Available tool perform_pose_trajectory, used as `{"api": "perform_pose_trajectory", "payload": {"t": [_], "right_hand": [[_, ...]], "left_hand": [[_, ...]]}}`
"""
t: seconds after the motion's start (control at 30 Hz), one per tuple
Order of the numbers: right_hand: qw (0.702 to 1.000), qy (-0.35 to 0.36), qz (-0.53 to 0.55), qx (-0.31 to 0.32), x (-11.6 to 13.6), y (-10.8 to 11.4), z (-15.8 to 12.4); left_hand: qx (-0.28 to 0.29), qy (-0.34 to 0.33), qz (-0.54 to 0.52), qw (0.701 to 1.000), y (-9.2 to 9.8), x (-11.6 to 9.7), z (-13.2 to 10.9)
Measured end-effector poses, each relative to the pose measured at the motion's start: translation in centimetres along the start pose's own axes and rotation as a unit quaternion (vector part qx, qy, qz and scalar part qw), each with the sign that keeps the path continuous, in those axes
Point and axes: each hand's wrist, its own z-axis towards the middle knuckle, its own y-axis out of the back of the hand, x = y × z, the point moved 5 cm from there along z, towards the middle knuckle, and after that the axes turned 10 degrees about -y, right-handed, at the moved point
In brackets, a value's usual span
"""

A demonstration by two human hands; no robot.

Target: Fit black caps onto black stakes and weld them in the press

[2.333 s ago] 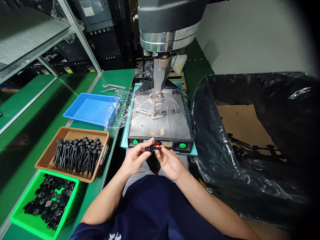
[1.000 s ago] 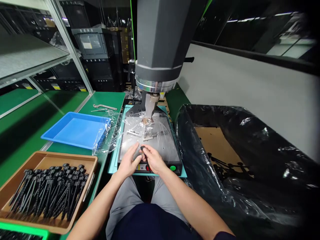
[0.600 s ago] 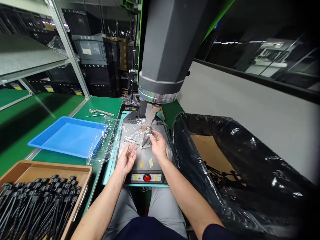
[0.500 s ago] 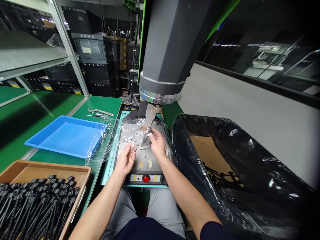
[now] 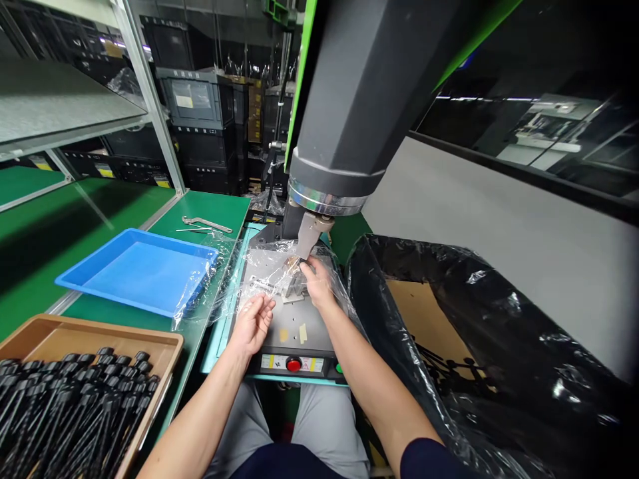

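My right hand (image 5: 318,287) sits at the fixture (image 5: 293,288) under the horn (image 5: 309,234) — its fingers' grip I cannot tell; left hand (image 5: 254,320) hovers nearer, fingers wide.

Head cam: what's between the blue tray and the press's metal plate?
Crumpled clear plastic film, draped from the right edge of the blue tray to the metal plate, over the teal mat. Seen in the head view.

No text is legible; labels on the machine panel (image 5: 272,362) and crates (image 5: 184,101) blur
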Motion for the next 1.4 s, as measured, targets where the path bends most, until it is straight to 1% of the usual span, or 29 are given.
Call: {"api": "perform_pose_trajectory", "payload": {"t": [0.1,0.23,0.4,0.5,0.63,0.67,0.73,0.8,0.87,0.97,1.07,1.13,1.2,1.3,1.4], "right_hand": [[1.0,0.008,0.009,0.019,0.4,0.1,0.2],[0.998,-0.039,0.04,0.03,0.0,-0.1,0.6],[0.99,-0.091,0.106,0.029,-0.4,-0.7,0.8],[0.983,-0.121,0.138,0.012,-0.6,-1.2,0.7],[0.981,-0.15,0.117,-0.05,-0.9,-1.5,0.5],[0.981,-0.149,0.11,-0.056,-0.9,-1.5,0.4],[0.984,-0.134,0.109,-0.039,-1.1,-1.5,0.0],[0.987,-0.111,0.117,-0.01,-1.4,-1.1,-0.7],[0.987,-0.105,0.124,0.002,-2.2,-0.1,-1.7],[0.982,-0.125,0.137,-0.016,-3.9,2.0,-3.0],[0.982,-0.135,0.134,-0.023,-5.4,4.0,-3.5],[0.982,-0.139,0.123,-0.022,-6.2,4.8,-3.3],[0.982,-0.147,0.114,-0.018,-6.9,5.2,-2.7],[0.981,-0.162,0.105,-0.008,-7.7,5.1,-1.7],[0.981,-0.174,0.091,-0.003,-8.0,5.1,-0.4]], "left_hand": [[-0.005,0.004,0.004,1.0,0.0,0.0,-0.1],[-0.006,0.003,0.01,1.0,0.2,0.0,-0.1],[0.002,-0.004,0.021,1.0,0.2,-0.2,-0.1],[0.003,-0.006,0.024,1.0,0.2,-0.3,-0.1],[0.002,-0.008,0.032,0.999,0.1,-0.3,-0.2],[0.003,-0.01,0.034,0.999,0.1,-0.3,-0.2],[0.004,-0.014,0.038,0.999,0.0,-0.4,-0.2],[0.001,-0.018,0.042,0.999,0.1,-0.4,-0.3],[-0.001,-0.019,0.048,0.999,0.1,-0.3,-0.4],[0.0,-0.017,0.065,0.998,0.3,-0.1,-0.7],[-0.006,-0.019,0.081,0.996,0.5,0.2,-0.9],[-0.009,-0.024,0.083,0.996,0.6,0.3,-0.9],[-0.009,-0.029,0.082,0.996,0.5,0.3,-0.8],[-0.005,-0.038,0.081,0.996,0.2,0.1,-0.5],[0.005,-0.052,0.089,0.995,0.0,-0.3,0.0]]}}
